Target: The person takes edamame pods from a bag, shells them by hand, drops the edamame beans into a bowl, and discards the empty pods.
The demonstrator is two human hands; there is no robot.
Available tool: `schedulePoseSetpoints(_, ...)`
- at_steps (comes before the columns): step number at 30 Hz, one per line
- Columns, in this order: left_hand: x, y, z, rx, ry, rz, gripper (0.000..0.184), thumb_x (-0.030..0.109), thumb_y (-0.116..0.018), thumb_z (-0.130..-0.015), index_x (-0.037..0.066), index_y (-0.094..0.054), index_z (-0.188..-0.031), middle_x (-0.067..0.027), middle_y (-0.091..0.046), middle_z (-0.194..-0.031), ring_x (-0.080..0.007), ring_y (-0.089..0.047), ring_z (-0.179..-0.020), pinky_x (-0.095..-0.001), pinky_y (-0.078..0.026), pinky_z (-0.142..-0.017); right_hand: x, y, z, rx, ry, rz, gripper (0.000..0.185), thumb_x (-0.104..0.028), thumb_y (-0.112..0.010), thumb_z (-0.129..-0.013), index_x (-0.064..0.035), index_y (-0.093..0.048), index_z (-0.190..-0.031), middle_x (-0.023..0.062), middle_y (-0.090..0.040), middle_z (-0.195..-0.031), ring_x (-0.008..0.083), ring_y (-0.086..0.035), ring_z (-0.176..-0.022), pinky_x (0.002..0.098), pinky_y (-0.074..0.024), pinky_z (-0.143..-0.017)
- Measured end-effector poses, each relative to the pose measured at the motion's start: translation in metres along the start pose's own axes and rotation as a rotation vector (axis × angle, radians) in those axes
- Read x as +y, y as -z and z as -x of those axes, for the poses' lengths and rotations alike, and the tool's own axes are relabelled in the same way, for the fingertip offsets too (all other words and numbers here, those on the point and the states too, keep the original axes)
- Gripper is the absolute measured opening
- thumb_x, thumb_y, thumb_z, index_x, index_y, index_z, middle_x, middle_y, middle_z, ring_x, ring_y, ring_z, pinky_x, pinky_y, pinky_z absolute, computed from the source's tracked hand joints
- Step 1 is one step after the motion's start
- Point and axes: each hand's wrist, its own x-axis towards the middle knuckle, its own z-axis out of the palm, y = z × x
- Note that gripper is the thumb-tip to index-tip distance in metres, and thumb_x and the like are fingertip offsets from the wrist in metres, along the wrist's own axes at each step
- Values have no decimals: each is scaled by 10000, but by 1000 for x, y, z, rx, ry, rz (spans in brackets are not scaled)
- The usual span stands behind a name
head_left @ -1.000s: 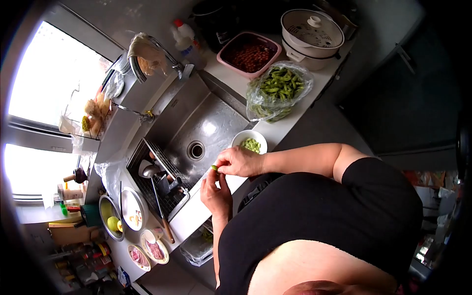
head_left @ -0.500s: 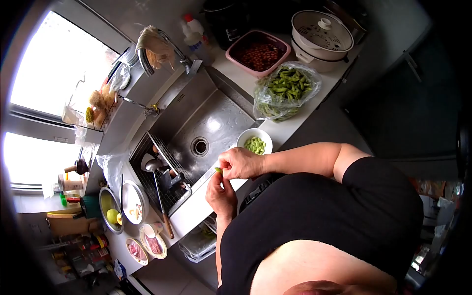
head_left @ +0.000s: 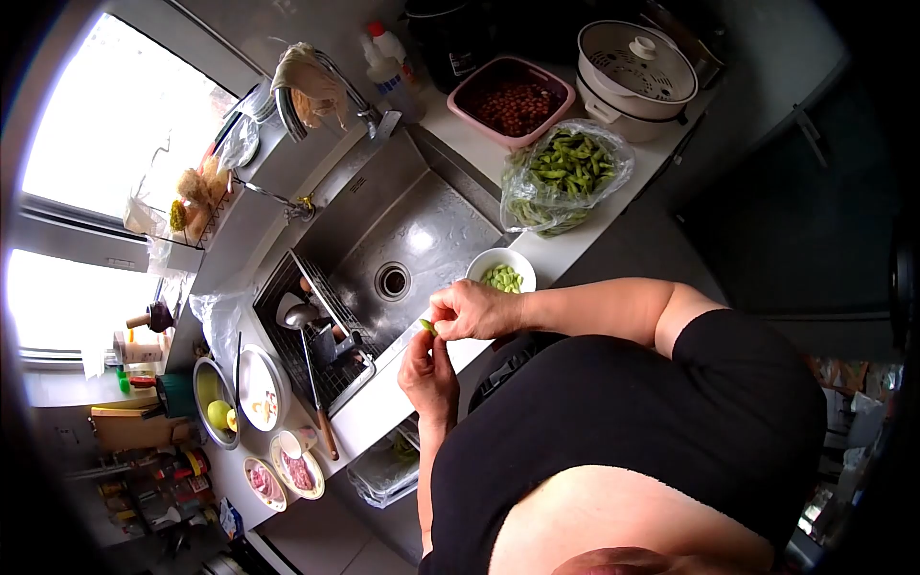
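Observation:
My left hand (head_left: 428,381) and my right hand (head_left: 476,311) meet at the sink's front edge, fingertips closed on a small green soybean pod (head_left: 427,327). The pod is partly hidden by the fingers. Just beyond my right hand stands a white bowl (head_left: 525,265) holding shelled green beans (head_left: 502,279). Farther back on the counter, a clear plastic bag (head_left: 522,196) lies open, full of green pods (head_left: 575,163).
The steel sink (head_left: 431,230) holds a wire rack (head_left: 316,331) with a ladle (head_left: 301,316) and a cleaver (head_left: 337,345). A pink basin (head_left: 460,110) and a white steamer pot (head_left: 637,72) stand behind. Plates of meat (head_left: 299,470) sit at left.
Both hands stay together on the pod, with only slight finger movement. The whole view has shifted a little as my head moved.

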Motion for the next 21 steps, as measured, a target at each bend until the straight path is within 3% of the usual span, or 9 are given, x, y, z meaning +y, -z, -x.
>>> schedulePoseSetpoints(2,-2,0,0,-9,-1,-28,89,57,-628,-809,9,-599,-879,-109,-607,-695,-167,-576,-586,-275,-440,-546,-1,-2,-1,40,-5,17,137,-128,-609,-764,4,-584,-786,52,-623,-712,106,-572,-665,273,-461,-617)
schedulePoseSetpoints(5,-3,-2,-2,-12,72,230,106,61,-611,-833,-4,-613,-916,-72,-641,-732,-113,-560,-599,-261,-438,-547,2,-5,-6,55,-51,-75,128,-108,-620,-738,3,-571,-777,46,-609,-692,103,-567,-650,277,-461,-606)
schedulePoseSetpoints(7,8,1,-4,-49,199,458,139,72,-577,-866,-17,-622,-963,-35,-650,-750,-78,-548,-622,-233,-436,-560,10,-7,-10,14,-107,-365,136,-101,-631,-721,5,-561,-770,41,-597,-681,99,-566,-654,276,-463,-597)
schedulePoseSetpoints(11,0,0,1,-77,299,521,182,108,-529,-903,-37,-618,-968,-36,-626,-712,-79,-549,-634,-211,-439,-596,7,-6,-6,18,-114,-193,142,-86,-617,-720,3,-546,-805,51,-580,-660,119,-577,-633,272,-466,-584)
schedulePoseSetpoints(13,0,-1,3,-68,288,503,186,113,-522,-907,-38,-618,-961,-37,-623,-707,-78,-545,-630,-213,-438,-594,-12,-5,4,177,210,327,142,-63,-595,-730,-10,-536,-848,81,-575,-670,183,-603,-622,295,-483,-580)
schedulePoseSetpoints(16,-5,-2,3,-62,284,488,184,116,-514,-912,-37,-613,-935,-35,-618,-696,-77,-544,-628,-216,-439,-596,2,-18,2,342,442,480,152,-54,-584,-745,-16,-525,-881,110,-580,-721,257,-608,-633,329,-499,-592)
schedulePoseSetpoints(17,-7,-1,2,-64,289,468,179,113,-515,-910,-39,-608,-931,-40,-619,-696,-83,-551,-633,-217,-443,-601,6,-20,3,294,493,614,157,-61,-587,-761,-11,-535,-900,124,-589,-794,280,-615,-693,342,-507,-611)
schedulePoseSetpoints(20,-10,-2,3,-54,269,428,166,106,-516,-908,-41,-596,-917,-47,-618,-694,-93,-560,-639,-224,-448,-608,18,-21,-1,281,681,628,93,-95,-548,-786,-9,-521,-810,136,-557,-728,260,-618,-711,332,-515,-583)
schedulePoseSetpoints(21,-11,-1,4,-44,247,407,159,101,-516,-907,-40,-589,-908,-50,-616,-693,-98,-561,-641,-229,-450,-608,18,-17,-1,161,581,605,131,-105,-577,-785,-4,-533,-856,148,-574,-768,279,-619,-736,348,-507,-626)
